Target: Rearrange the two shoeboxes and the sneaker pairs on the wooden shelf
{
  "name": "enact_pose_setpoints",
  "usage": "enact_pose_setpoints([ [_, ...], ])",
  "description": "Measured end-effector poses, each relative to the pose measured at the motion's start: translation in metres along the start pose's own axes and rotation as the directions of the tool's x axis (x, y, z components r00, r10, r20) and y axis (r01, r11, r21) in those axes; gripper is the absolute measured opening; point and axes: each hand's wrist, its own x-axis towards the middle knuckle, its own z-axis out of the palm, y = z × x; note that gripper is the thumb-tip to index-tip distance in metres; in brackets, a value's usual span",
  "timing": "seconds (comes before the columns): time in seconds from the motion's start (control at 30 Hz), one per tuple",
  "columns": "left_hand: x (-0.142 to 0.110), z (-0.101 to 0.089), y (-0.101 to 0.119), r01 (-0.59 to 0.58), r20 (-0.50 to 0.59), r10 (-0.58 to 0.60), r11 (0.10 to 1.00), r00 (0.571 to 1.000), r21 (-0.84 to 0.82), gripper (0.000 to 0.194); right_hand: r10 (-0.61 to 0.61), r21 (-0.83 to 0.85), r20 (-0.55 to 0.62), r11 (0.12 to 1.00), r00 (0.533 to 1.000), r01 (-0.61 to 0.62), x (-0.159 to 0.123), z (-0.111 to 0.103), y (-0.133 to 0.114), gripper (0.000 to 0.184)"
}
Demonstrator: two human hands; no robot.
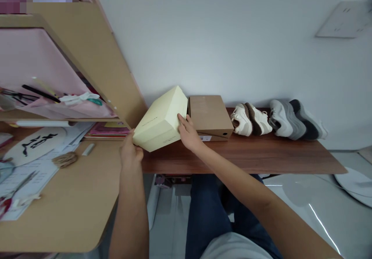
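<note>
A pale yellow shoebox (157, 113) is tilted in front of me, at the left end of a dark wooden bench, between my two hands. My left hand (130, 150) grips its lower left corner. Against its right side, my right hand (188, 132) presses with its fingers. Just right of it sits a brown cardboard box (207, 113) with a white label on its front. Whether the yellow box's underside touches the bench cannot be seen.
White sneakers (244, 119) and grey-and-black shoes (290, 119) stand farther right on the bench (247, 154). At left, a desk (72, 201) carries papers, red-handled scissors (8, 202) and a twine bundle (65, 159). A shelf side panel (87, 45) rises beside the wall.
</note>
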Motion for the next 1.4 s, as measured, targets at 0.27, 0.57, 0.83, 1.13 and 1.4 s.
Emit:
enact_pose_setpoints([
  [0.27,0.020,0.003,0.012,-0.160,0.088,0.150,0.980,0.985,0.120,0.014,-0.014,0.033,0.082,0.999,0.997,0.012,0.000,0.000,-0.003,0.091],
  [0.57,0.027,0.004,-0.001,-0.201,0.080,0.189,0.964,0.979,0.174,0.028,-0.017,0.031,0.116,0.999,0.993,0.013,-0.004,0.011,0.012,0.103],
  [0.83,0.031,0.004,-0.013,-0.244,0.088,0.233,0.956,0.969,0.159,0.023,-0.043,0.053,0.119,0.998,0.992,0.037,0.000,0.016,0.038,0.104],
  [1.13,0.033,-0.002,-0.029,-0.211,0.098,0.197,0.965,0.975,0.157,0.024,-0.027,0.059,0.103,0.998,0.994,0.021,-0.002,0.023,0.063,0.103],
  [1.4,0.034,-0.003,-0.037,-0.179,0.061,0.173,0.977,0.983,0.119,0.025,-0.010,0.059,0.093,0.998,0.996,0.005,-0.004,0.025,0.068,0.092],
])
